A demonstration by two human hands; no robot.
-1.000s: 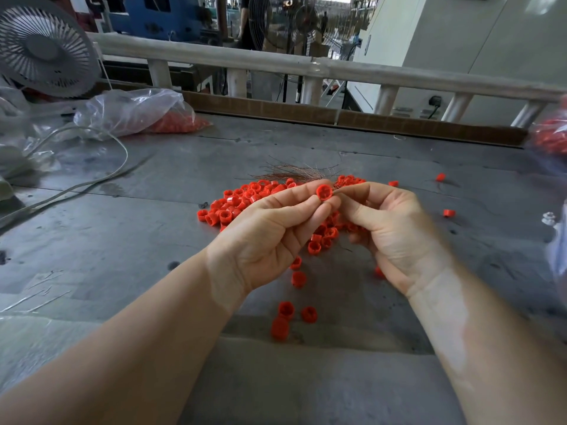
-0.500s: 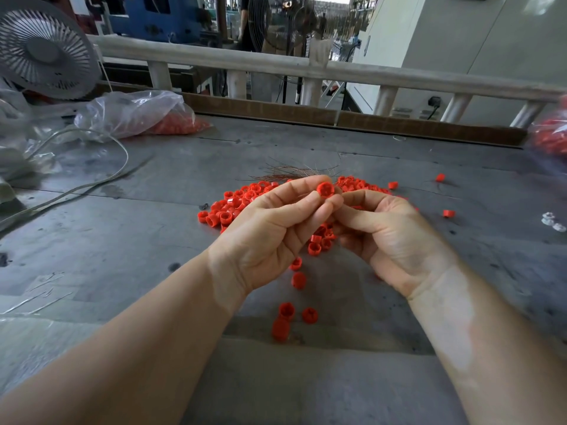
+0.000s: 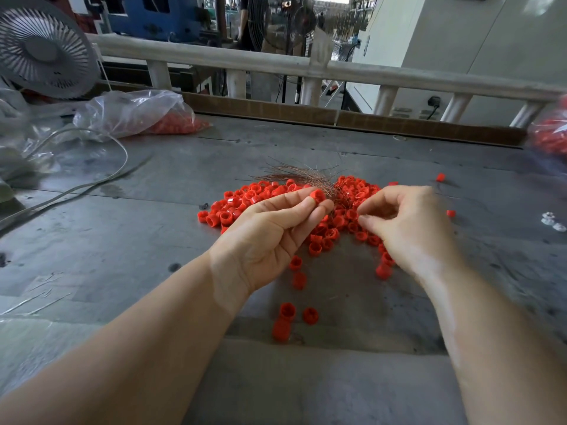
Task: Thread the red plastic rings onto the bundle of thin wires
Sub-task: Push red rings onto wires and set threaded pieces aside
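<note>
The left hand [image 3: 270, 237] pinches one red ring [image 3: 317, 196], a short glossy plastic band, between thumb and fingertips. Just beyond it the bundle of thin wires [image 3: 302, 174], brownish and splayed, fans toward the far left over the pile of rings [image 3: 337, 219] on the grey table [image 3: 92, 240]. The right hand [image 3: 408, 228] hovers beside, fingers curled; whether they pinch anything I cannot tell.

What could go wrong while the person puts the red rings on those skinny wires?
The red ring is only pinched at the left hand fingertips, so it might slip and drop into the pile of rings below.
The thin wires fan out at their far ends, so stray strands could miss the ring's hole or bend.
A few loose rings lie near the table front and could roll off.
</note>
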